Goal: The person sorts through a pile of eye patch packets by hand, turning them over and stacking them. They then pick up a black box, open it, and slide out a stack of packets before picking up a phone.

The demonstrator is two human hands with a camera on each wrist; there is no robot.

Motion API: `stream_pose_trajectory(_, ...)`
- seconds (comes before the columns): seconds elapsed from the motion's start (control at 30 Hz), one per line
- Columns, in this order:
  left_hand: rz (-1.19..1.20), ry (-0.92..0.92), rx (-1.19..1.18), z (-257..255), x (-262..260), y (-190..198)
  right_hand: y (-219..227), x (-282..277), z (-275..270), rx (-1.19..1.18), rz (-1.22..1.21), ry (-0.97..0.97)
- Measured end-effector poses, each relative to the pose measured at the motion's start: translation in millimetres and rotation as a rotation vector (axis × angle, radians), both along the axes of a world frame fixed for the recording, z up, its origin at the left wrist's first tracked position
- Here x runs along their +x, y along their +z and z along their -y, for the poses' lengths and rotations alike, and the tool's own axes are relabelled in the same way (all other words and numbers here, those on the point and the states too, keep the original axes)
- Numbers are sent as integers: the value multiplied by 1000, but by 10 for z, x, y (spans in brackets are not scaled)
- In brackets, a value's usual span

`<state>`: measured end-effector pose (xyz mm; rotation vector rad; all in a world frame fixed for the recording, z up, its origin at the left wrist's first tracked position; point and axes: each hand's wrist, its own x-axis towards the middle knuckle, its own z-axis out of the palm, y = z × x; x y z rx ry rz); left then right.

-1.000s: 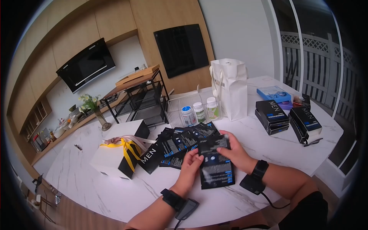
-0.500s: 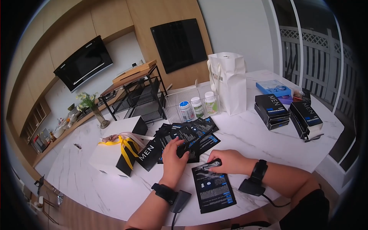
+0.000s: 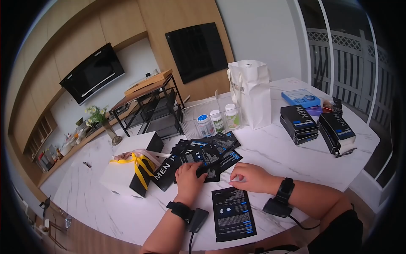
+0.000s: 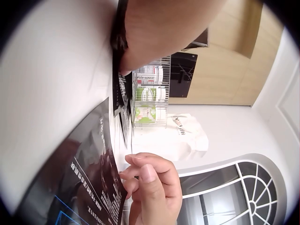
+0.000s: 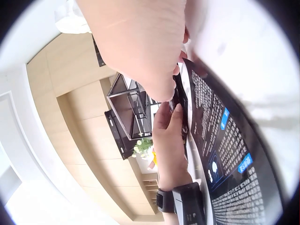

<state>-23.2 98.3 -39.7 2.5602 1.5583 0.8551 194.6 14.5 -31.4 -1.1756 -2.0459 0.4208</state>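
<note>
A black flat pouch (image 3: 234, 215) with white and blue print lies on the table before me, near the front edge. My right hand (image 3: 253, 178) hovers just beyond its top end, fingers loosely curled with nothing between them, as the left wrist view also shows. My left hand (image 3: 189, 183) is at the near side of a fanned pile of similar black pouches (image 3: 209, 152). Its thumb and fingers pinch the edge of one pouch (image 3: 202, 170) there; most of that grip is hidden under the hand. A pouch marked MEN (image 3: 164, 172) lies left of it.
A white box (image 3: 120, 180) with yellow and pink ribbons stands at left. Behind the pile, a clear bin (image 3: 190, 120) holds bottles, beside a white paper bag (image 3: 255, 99). Black MEN boxes (image 3: 299, 120) and a blue box (image 3: 301, 98) are at right.
The pouch held in both hands a second ago now lies flat near the table's front edge. My right hand has let it go; my left hand has moved left onto the pile.
</note>
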Motion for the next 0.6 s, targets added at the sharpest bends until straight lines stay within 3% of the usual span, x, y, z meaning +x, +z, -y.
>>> stream_pose_trajectory(0.13,-35,88,208,-43,25,-99,-20,0,-16,22,-19,3)
stream_pose_trajectory(0.23,38,67,19,-94,3,-130,-32,4,-21,-1,-48,6)
stream_pose_trajectory(0.4,47,26,40,-82,-45,-7,-40,4,-22,-21,-22,-20)
stream_pose_trajectory(0.57,323,-50,60,-82,-62,70,-53,18,-49,-66,-47,18)
stream_pose_trajectory(0.6,323,-51,62,-100,-57,71,-47,13,-52,54,-26,110)
